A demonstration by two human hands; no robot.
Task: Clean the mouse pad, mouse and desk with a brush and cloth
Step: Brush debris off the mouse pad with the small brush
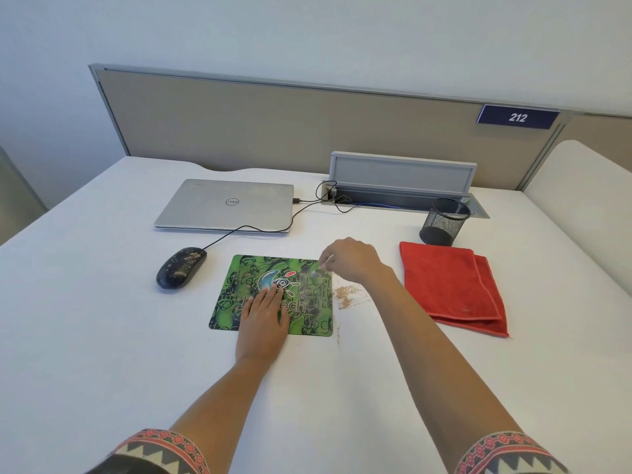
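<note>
While left hand [265, 316] rests open on mouse pad [236, 282], right hand [354, 260] pinches brush [324, 265] at corner

Mouse [181, 267] left of mouse pad [301, 319]; cloth [451, 285] right; laptop [225, 206] behind.

Left hand [265, 311] flat on mouse pad [239, 278]; right hand [352, 260] grips brush [323, 266] at far-right corner; crumbs [345, 294] just right.
</note>
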